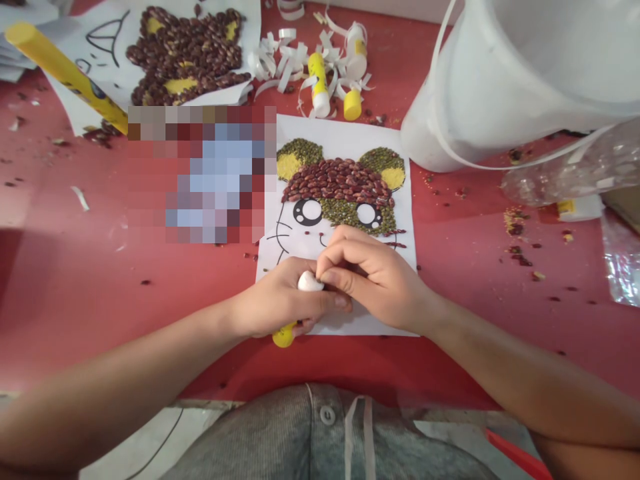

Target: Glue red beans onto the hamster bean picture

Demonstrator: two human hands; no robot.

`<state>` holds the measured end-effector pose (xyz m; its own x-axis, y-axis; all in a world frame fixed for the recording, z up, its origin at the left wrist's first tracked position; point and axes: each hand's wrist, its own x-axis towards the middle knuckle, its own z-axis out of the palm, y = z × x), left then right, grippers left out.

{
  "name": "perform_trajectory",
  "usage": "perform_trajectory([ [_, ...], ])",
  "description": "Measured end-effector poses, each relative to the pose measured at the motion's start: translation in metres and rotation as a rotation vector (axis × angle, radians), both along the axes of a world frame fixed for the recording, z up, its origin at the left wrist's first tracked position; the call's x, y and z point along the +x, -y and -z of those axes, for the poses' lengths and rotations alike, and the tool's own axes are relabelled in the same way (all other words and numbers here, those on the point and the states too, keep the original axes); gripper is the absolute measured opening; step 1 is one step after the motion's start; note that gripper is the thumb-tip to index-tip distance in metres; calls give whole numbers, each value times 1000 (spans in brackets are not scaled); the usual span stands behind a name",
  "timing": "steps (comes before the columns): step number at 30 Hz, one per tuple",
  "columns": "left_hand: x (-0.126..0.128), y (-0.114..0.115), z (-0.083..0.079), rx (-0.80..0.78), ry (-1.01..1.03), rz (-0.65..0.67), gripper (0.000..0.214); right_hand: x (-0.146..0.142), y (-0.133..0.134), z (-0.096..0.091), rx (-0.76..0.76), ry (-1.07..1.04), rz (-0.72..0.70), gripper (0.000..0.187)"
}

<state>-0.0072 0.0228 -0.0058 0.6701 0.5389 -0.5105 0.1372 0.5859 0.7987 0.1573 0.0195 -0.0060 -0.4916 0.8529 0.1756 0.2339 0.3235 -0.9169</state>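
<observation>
My left hand (293, 297) is wrapped round a glue stick, its white glue end (310, 282) up by the thumb and its yellow base (283, 335) poking out below the fist. Thumb and forefinger of my right hand (370, 273) are pinched together, touching the glue tip; anything between them is too small to make out. Both hands are over a white paper sheet (340, 323) with a drawn animal face. Dark red beans (340, 180) cover its forehead, green beans (345, 213) fill the ears and eye area, and yellow grains (289, 165) fill the inner ears. The hands hide the lower face.
A white bucket (470, 87) stands at the back right, beside a clear plastic bottle (550, 163). Glue sticks (319, 87) and curled paper strips (280, 60) lie at the back. Another bean picture (187, 57) and a yellow tube (65, 73) are at the back left. Loose beans dot the red table (210, 360).
</observation>
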Motion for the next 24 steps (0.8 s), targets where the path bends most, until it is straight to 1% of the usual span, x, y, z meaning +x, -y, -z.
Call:
perform_trajectory([
  [10, 0, 2, 0, -25, 19, 0, 18, 1, 1, 2, 15, -34, -27, 14],
  [14, -1, 0, -1, -54, 39, -1, 15, 1, 0, 3, -22, -69, -40, 14],
  [18, -2, -1, 0, -94, 67, -3, 12, 2, 0, 3, -138, -129, -48, 14],
  [22, -2, -1, 1, -115, 94, -12, 11, 2, 0, 4, -332, -233, -74, 16],
  [24, -2, 0, 0, -131, 101, -23, 11, 2, -1, 4, -417, -292, -62, 17],
])
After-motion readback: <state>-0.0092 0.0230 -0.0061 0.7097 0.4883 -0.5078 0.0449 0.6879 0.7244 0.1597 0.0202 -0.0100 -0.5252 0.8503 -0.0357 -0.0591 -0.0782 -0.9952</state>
